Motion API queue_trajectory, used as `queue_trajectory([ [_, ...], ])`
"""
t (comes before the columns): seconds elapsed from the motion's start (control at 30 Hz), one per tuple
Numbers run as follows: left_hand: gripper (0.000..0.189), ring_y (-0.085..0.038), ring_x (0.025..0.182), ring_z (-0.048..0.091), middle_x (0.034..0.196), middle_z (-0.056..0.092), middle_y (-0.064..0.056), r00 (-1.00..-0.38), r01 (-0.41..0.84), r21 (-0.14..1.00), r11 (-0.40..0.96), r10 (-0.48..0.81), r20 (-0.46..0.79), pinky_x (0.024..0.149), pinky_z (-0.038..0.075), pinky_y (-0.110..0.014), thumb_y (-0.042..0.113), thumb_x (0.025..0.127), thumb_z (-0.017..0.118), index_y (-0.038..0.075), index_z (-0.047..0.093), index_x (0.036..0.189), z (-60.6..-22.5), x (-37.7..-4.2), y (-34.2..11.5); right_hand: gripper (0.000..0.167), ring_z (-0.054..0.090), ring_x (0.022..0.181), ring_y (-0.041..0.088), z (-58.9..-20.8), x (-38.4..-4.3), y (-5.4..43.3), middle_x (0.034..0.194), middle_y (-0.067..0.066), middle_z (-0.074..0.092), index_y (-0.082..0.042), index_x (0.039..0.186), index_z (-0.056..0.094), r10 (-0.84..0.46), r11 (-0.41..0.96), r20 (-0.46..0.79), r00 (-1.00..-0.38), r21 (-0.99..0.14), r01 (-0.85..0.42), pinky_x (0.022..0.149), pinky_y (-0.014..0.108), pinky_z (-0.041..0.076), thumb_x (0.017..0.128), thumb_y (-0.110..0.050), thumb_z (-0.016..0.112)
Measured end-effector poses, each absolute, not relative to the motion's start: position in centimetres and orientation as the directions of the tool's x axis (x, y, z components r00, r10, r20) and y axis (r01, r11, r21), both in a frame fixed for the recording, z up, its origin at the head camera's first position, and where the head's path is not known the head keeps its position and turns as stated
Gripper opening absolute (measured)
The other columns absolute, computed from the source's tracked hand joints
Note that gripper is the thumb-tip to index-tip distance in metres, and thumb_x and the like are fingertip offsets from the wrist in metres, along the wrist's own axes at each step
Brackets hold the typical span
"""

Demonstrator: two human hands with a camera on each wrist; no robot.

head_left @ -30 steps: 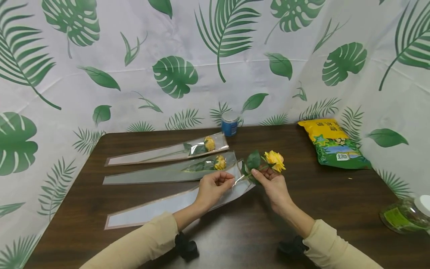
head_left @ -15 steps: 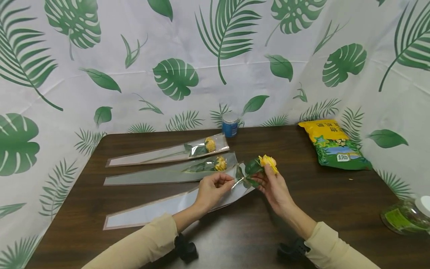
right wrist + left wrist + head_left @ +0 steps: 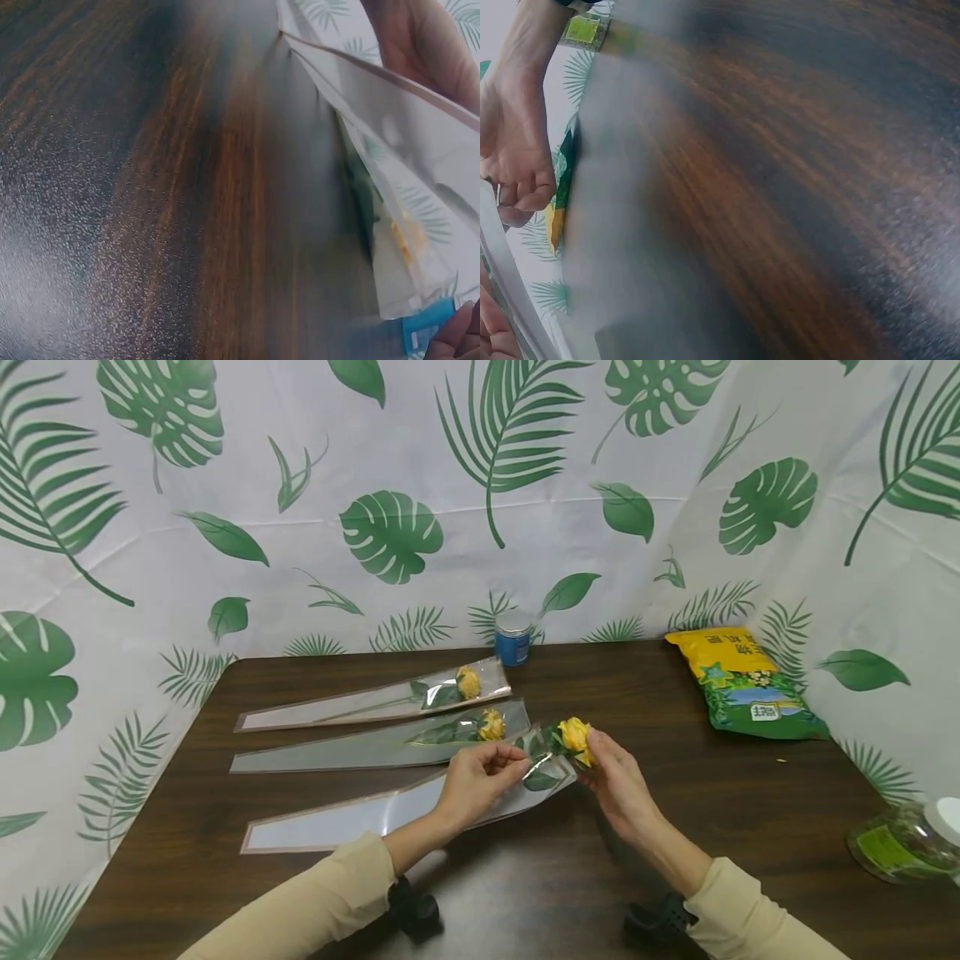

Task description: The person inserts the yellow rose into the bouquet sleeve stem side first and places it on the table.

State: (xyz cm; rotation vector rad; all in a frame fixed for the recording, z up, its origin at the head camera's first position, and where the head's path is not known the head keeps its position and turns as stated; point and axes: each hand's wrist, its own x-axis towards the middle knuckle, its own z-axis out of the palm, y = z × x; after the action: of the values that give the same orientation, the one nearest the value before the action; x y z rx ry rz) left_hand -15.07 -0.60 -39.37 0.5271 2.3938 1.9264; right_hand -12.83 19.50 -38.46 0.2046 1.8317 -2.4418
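My left hand pinches the upper edge of a long tapered clear flower sleeve near its wide mouth. A yellow rose lies at that mouth, its green leaves within the clear film and its bloom at the opening. The right hand holds the bloom from the right, thumb on top; its other fingers are partly hidden. In the left wrist view the right hand is beyond the sleeve's edge. In the right wrist view the sleeve rises off the table.
Two more sleeves, a grey one and a clear one, lie behind, each with a yellow rose inside. A blue can stands at the back edge. A yellow-green bag and a lidded jar are on the right.
The right hand has moved from the stem to the bloom and pushed the rose leftward into the sleeve. The left hand keeps its pinch; the sleeve's narrow end has shifted slightly up and right.
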Motion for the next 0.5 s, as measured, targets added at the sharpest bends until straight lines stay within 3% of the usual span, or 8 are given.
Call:
queue_trajectory([
  [0.23, 0.009, -0.002, 0.060, 0.051, 0.078, 0.069, -0.015, -0.949, 0.236, 0.957, 0.167, 0.254, 0.189, 0.054, 0.039, -0.015, 0.007, 0.084, 0.069, 0.000, 0.070, 0.090, -38.0, -14.9, -0.6, 0.009, 0.052, 0.087, 0.006, -38.5, -12.4, 19.3, 0.097, -0.011, 0.059, -0.023, 0.101, 0.055, 0.051, -0.263, -0.029, -0.998, -0.965, 0.014, 0.078, 0.028, 0.039, 0.100, -0.024, 0.046],
  [0.5, 0.013, -0.010, 0.065, 0.060, 0.081, 0.069, -0.019, -0.926, 0.231, 0.969, 0.092, 0.328, 0.190, 0.056, 0.044, -0.016, 0.009, 0.085, 0.068, -0.002, 0.069, 0.092, -38.6, -15.1, -0.6, 0.007, 0.052, 0.085, 0.005, -38.8, -12.6, 19.0, 0.092, -0.010, 0.059, -0.020, 0.097, 0.057, 0.081, -0.157, -0.051, -0.995, -0.987, 0.038, 0.077, 0.025, 0.041, 0.098, -0.021, 0.051],
])
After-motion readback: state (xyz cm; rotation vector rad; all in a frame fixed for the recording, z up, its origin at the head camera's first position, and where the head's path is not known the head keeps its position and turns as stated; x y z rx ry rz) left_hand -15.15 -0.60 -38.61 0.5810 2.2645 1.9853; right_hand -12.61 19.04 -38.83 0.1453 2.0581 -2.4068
